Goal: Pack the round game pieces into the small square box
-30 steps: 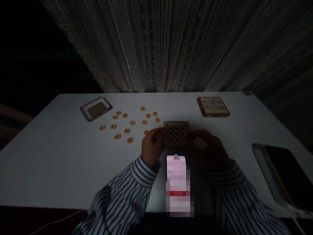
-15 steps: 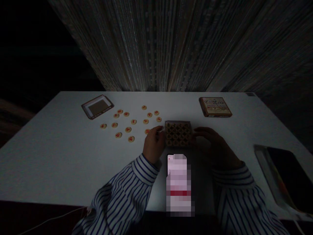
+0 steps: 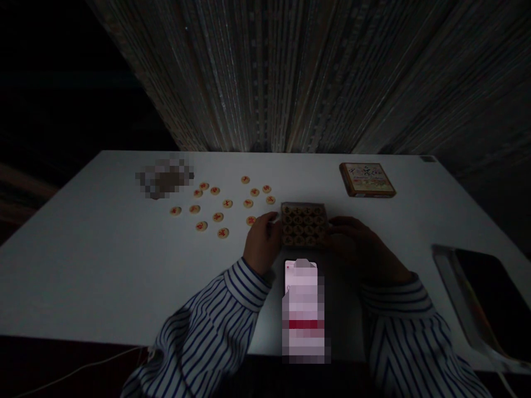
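A small box (image 3: 302, 205) of Chinese chess pieces (image 3: 299, 229) is between my hands, its dark-marked discs packed in rows. My left hand (image 3: 262, 243) has its fingers curled in and holds the box's left side. At the right side, my right hand (image 3: 367, 251) grips the box with thumb and fingers drawn together; shadow hides part of them. Left of the box, several red-marked chess pieces (image 3: 227, 204) lie scattered on the white table (image 3: 103, 265). One red piece (image 3: 250, 220) lies just beyond my left hand.
Below the box lies a lit phone (image 3: 305, 309), its screen blurred out. A printed cardboard lid (image 3: 368, 179) sits at the back right, and a pixelated object (image 3: 166, 178) at the back left. A dark tablet-like device (image 3: 489, 298) lies by the right edge. Curtains (image 3: 274, 77) hang behind.
My right hand's fingers have closed in on the box, and the gap between thumb and forefinger is gone. My left hand stays on the left side. The view has shifted slightly.
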`<state>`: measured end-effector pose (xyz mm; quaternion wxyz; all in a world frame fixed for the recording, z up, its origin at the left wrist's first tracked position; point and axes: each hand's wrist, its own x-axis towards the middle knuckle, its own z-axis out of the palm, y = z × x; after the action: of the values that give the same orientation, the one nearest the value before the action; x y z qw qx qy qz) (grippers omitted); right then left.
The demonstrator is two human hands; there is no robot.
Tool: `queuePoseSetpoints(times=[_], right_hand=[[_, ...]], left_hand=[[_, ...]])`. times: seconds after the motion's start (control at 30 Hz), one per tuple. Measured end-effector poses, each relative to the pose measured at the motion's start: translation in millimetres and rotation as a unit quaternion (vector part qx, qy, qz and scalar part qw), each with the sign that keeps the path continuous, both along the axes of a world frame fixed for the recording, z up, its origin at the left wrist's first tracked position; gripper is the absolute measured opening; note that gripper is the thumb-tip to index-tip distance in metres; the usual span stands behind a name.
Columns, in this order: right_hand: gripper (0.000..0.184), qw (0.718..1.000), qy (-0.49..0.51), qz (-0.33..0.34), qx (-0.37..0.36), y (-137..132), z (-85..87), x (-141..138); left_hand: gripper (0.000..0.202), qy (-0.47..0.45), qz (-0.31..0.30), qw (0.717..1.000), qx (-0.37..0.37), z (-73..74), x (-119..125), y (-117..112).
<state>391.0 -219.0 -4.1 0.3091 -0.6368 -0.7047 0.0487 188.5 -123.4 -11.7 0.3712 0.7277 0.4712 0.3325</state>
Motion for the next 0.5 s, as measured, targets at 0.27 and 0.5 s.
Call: queuePoseSetpoints(times=[0.27, 0.5], right_hand=[[0.021, 1.0, 0.005, 0.005, -0.009, 0.2, -0.8, 0.9], [0.021, 0.999, -0.001, 0.016, -0.039, 0.6, -4.6, 4.7]], left_hand=[[0.029, 0.021, -0.001, 1.0, -0.005, 1.6, -0.1, -0.5], [0.03, 0.033, -0.006, 0.999, -0.004, 2.2, -0.2, -0.1]])
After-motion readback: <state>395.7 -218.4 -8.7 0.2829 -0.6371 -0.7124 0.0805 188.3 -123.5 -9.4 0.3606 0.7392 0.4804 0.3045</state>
